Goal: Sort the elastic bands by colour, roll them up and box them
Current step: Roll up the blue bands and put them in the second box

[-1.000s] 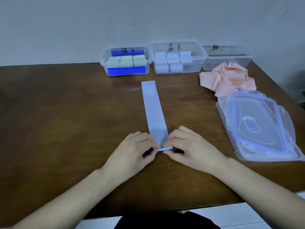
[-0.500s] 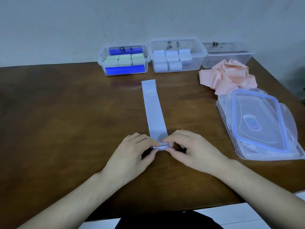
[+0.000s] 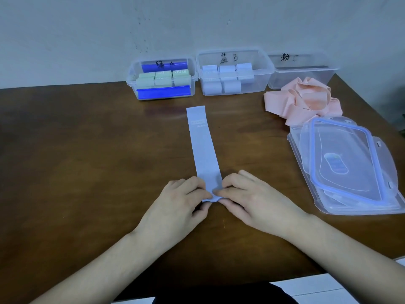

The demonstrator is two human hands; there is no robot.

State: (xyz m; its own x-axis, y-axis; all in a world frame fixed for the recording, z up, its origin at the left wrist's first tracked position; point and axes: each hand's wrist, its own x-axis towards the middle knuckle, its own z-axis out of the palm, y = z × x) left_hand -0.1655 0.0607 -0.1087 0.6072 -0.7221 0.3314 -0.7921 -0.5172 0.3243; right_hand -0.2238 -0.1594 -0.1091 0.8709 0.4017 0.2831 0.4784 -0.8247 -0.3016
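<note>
A light blue elastic band [image 3: 202, 145] lies flat on the brown table [image 3: 76, 161], running away from me. Its near end is curled into a small roll. My left hand [image 3: 179, 205] and my right hand [image 3: 252, 200] pinch that roll from either side with thumbs and fingertips. At the back stand three clear boxes: the left box [image 3: 131, 81] holds green rolls, the middle box [image 3: 260, 77] holds light blue rolls, the right box [image 3: 328, 73] shows no rolls. A heap of pink bands [image 3: 304, 99] lies in front of the right box.
A stack of clear lids with blue seals [image 3: 350, 167] lies at the right, near the table's edge. The wall stands right behind the boxes. The table's front edge runs just below my forearms.
The folded near end of the blue band has turned into a small roll between my fingertips. My hands have crept slightly forward along the band.
</note>
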